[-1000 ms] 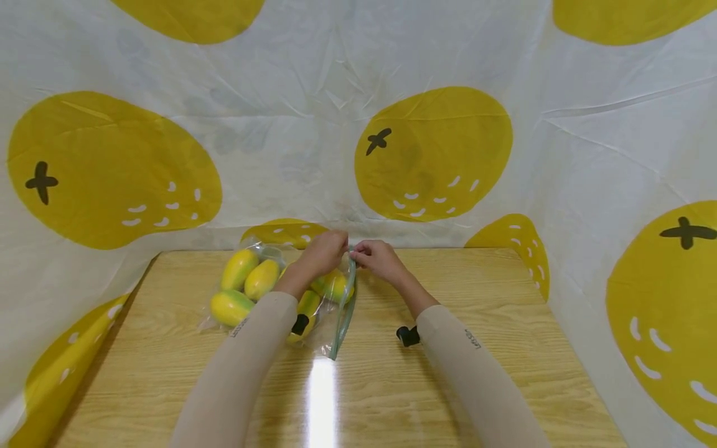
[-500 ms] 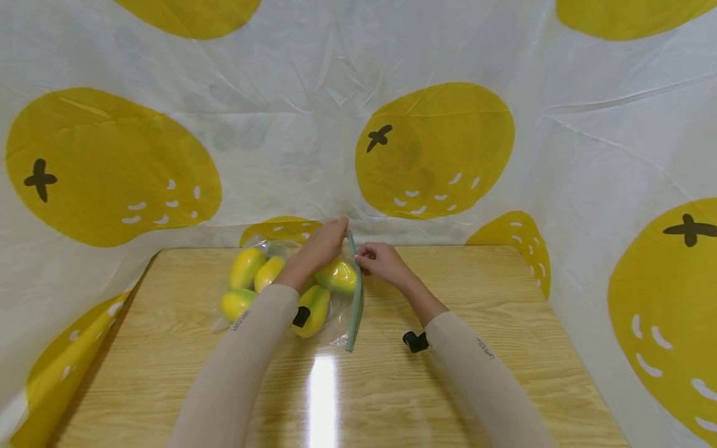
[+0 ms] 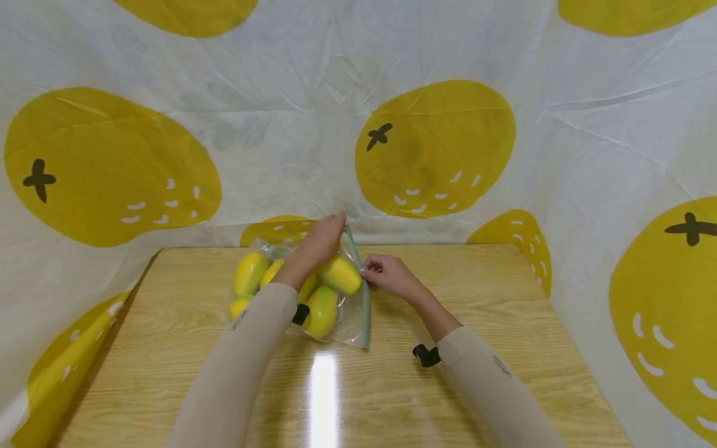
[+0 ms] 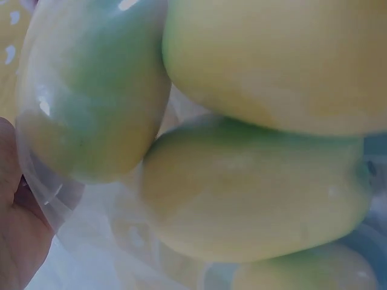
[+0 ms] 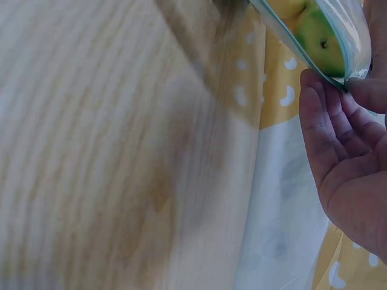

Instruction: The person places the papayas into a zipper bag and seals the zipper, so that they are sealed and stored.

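A clear zip bag with a green seal strip lies on the table, filled with several yellow-green mangoes. My left hand reaches over it and grips the bag's far corner, at the strip's far end; its fingertips are hidden in the head view. In the left wrist view, plump mangoes fill the picture through the plastic. My right hand pinches the strip partway along its length. In the right wrist view, thumb and fingertips hold the green edge, and the bag's mouth looks parted there.
A wooden table spreads under the bag, with a bright light reflection toward the front. White cloth printed with big yellow fruit hangs at the back and both sides. Dark wrist cameras sit on the sleeves.
My right hand has slid along the strip toward the front and a little right. The left hand has shifted slightly farther back. The bag and mangoes have moved right, and its strip now lies straighter.
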`<state>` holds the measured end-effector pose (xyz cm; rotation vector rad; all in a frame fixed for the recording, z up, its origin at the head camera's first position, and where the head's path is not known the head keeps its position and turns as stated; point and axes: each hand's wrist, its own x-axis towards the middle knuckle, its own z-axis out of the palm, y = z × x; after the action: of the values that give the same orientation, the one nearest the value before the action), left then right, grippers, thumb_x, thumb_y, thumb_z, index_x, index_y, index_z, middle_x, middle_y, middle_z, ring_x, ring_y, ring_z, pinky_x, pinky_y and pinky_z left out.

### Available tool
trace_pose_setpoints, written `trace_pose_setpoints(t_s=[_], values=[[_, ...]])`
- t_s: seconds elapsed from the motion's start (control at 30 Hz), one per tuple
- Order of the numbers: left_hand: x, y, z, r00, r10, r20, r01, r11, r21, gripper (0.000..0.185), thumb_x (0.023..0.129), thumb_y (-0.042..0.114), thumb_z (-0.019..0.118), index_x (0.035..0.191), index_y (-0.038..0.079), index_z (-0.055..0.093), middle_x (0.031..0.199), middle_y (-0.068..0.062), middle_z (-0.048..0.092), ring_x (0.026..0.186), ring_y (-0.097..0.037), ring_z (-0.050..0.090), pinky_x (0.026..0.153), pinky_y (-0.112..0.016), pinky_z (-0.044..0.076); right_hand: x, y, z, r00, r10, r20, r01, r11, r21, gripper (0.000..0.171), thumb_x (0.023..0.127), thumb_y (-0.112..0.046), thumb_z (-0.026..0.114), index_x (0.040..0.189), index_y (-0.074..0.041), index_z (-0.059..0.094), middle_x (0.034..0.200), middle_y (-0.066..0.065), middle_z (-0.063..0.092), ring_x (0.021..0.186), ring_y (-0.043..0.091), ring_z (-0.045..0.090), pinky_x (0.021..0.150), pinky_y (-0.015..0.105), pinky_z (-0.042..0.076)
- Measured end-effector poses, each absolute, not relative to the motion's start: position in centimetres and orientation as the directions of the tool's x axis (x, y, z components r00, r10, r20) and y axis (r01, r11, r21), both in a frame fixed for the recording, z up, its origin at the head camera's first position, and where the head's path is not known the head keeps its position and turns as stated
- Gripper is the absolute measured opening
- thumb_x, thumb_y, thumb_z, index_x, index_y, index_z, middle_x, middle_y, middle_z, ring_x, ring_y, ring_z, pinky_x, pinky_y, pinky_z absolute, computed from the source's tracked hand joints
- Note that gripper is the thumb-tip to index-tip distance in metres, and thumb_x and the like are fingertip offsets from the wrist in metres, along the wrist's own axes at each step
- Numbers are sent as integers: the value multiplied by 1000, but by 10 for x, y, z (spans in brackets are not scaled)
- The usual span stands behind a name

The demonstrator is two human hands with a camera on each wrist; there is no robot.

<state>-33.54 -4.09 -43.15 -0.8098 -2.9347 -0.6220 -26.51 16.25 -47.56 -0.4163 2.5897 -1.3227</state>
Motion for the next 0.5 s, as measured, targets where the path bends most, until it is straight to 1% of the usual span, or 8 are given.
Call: trace_pose_setpoints(t_s=[0.1, 0.23, 0.27, 0.37, 0.47, 0.5], values=[[-338, -43, -432, -867, 474, 153, 495, 789, 363, 10, 112, 15, 42, 111, 6, 47, 100, -14, 60, 94, -31, 62, 82, -44, 53, -259, 164, -475, -935, -347, -71, -140, 546, -826, 17, 102, -21, 65, 97, -5, 70, 86, 11, 68, 75, 25, 68, 69, 34, 60], [-341, -45, -431, -874, 457, 164, 485, 794, 368, 11, 112, 15, 42, 114, 7, 49, 104, -13, 61, 97, -31, 63, 85, -44, 54, -252, 167, -476, -926, -369, -82, -134, 525, -840, 17, 102, -18, 65, 96, -3, 69, 86, 19, 69, 78, 39, 70, 72, 46, 62], [-342, -46, -430, -876, 453, 168, 482, 794, 371, 11, 112, 15, 43, 113, 7, 49, 104, -13, 61, 96, -31, 63, 84, -44, 54, -250, 168, -476, -924, -373, -86, -134, 524, -841, 16, 101, -17, 65, 95, -3, 69, 85, 18, 69, 79, 41, 70, 73, 48, 62], [-345, -47, -430, -881, 436, 185, 474, 798, 373, 10, 111, 14, 44, 108, 7, 49, 98, -12, 60, 92, -30, 61, 80, -44, 53, -243, 174, -479, -919, -381, -100, -125, 523, -843, 13, 101, -14, 65, 95, -3, 68, 84, 17, 68, 78, 40, 71, 74, 52, 62], [-348, -49, -429, -881, 422, 214, 473, 797, 374, 11, 111, 13, 45, 103, 6, 49, 91, -12, 57, 87, -30, 58, 77, -43, 50, -234, 180, -480, -917, -384, -107, -125, 531, -838, 11, 101, -13, 65, 94, -4, 67, 82, 12, 67, 77, 35, 71, 74, 51, 63], [-349, -50, -429, -881, 417, 223, 472, 799, 372, 11, 110, 12, 45, 102, 6, 49, 90, -11, 56, 85, -29, 57, 76, -42, 49, -232, 182, -480, -917, -386, -105, -126, 529, -839, 11, 101, -12, 65, 94, -4, 67, 82, 12, 67, 77, 34, 70, 74, 51, 63]])
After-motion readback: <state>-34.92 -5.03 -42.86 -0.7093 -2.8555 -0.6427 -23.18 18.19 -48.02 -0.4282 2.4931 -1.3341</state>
